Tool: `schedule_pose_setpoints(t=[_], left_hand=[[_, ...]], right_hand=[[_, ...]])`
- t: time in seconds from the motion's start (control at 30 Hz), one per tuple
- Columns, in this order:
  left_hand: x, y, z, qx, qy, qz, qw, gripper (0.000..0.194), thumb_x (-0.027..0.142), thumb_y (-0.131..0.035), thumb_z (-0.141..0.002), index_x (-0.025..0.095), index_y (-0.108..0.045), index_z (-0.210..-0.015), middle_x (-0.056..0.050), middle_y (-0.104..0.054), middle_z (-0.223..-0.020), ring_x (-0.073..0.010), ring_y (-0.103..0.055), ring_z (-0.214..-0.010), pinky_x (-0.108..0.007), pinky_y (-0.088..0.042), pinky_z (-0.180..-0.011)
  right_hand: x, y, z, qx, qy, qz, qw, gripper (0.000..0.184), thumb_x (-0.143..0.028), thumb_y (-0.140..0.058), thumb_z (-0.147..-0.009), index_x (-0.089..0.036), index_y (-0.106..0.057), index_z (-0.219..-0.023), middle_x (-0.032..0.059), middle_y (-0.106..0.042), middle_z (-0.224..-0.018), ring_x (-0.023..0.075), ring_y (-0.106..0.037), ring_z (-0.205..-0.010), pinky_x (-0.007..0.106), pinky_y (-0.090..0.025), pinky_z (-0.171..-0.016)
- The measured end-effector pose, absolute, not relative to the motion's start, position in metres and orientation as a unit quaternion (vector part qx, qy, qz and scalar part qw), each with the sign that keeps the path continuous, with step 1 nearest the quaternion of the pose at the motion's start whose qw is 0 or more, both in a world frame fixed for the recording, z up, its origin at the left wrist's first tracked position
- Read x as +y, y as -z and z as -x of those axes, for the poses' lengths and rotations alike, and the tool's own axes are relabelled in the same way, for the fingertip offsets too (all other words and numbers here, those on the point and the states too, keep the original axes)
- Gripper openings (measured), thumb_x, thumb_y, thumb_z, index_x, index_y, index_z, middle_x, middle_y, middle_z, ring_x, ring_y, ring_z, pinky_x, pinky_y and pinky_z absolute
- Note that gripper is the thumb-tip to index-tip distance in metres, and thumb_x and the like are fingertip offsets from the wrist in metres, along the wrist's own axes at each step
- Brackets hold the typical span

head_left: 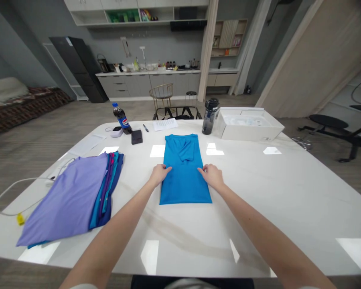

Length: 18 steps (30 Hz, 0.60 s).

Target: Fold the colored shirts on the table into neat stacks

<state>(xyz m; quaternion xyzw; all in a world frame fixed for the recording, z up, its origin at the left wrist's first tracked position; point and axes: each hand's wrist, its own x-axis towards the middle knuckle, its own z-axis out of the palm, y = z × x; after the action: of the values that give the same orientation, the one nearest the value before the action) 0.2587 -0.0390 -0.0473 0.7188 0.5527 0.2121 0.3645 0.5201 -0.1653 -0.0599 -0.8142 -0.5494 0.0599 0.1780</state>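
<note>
A blue shirt (185, 184) lies on the white table, folded lengthwise into a long panel with a sleeve turned in near its far end. My left hand (160, 174) grips its left edge about midway, thumb on top and fingers underneath or curled at the side. Across from it, my right hand (213, 175) pinches the right edge at the same height. Part of each hand's fingers is hidden. To the left rests a stack of clothes, with a lavender garment (69, 192) on top and blue, teal and purple layers showing below.
A cola bottle (122, 119), a dark square item (136, 137), a pen (146, 127) and papers (165, 124) lie toward the back. A dark water bottle (209, 116) stands beside a white open box (249, 124). A white cable (15, 180) loops off the table's left edge.
</note>
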Motion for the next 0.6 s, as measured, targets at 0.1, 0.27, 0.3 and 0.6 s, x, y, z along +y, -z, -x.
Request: schedule_pose_setpoints(t=[0.1, 0.27, 0.3, 0.6], left_hand=[[-0.042, 0.048, -0.257, 0.521, -0.232, -0.740, 0.356, 0.022, 0.036, -0.065, -0.082, 0.020, -0.060, -0.067, 0.001, -0.056, -0.059, -0.0171, -0.053, -0.064, -0.028, -0.036, -0.064], [-0.055, 0.034, -0.253, 0.410, -0.345, -0.748, 0.392, 0.029, 0.043, -0.053, -0.095, 0.021, -0.068, -0.105, -0.002, -0.070, -0.093, -0.0176, -0.059, -0.082, -0.028, -0.045, -0.078], [-0.053, 0.026, -0.254, 0.395, -0.362, -0.745, 0.398, 0.029, 0.043, -0.053, -0.096, 0.021, -0.068, -0.107, -0.002, -0.070, -0.095, -0.0177, -0.060, -0.085, -0.028, -0.046, -0.080], [0.071, -0.017, -0.321, 0.369, -0.499, -0.623, 0.477, 0.025, 0.041, -0.067, -0.088, 0.019, -0.067, -0.099, -0.001, -0.069, -0.090, -0.0159, -0.062, -0.082, -0.027, -0.050, -0.079]], right_hand=[[-0.168, 0.062, -0.523, -0.547, -0.085, 0.806, 0.207, 0.028, -0.045, -0.053, -0.098, -0.022, -0.067, -0.089, 0.0057, -0.067, -0.086, 0.0227, -0.064, -0.083, 0.033, -0.046, -0.074], [-0.174, 0.050, -0.532, -0.594, -0.104, 0.699, 0.385, 0.027, -0.047, -0.049, -0.100, -0.024, -0.062, -0.095, 0.0036, -0.063, -0.084, 0.0212, -0.060, -0.079, 0.033, -0.048, -0.077], [-0.172, 0.044, -0.534, -0.592, -0.098, 0.684, 0.415, 0.028, -0.048, -0.049, -0.100, -0.024, -0.062, -0.095, 0.0038, -0.063, -0.085, 0.0212, -0.059, -0.078, 0.034, -0.048, -0.077], [-0.046, -0.004, -0.567, -0.529, -0.006, 0.675, 0.514, 0.028, -0.049, -0.048, -0.098, -0.023, -0.059, -0.094, 0.0024, -0.059, -0.083, 0.0198, -0.053, -0.078, 0.032, -0.043, -0.075]])
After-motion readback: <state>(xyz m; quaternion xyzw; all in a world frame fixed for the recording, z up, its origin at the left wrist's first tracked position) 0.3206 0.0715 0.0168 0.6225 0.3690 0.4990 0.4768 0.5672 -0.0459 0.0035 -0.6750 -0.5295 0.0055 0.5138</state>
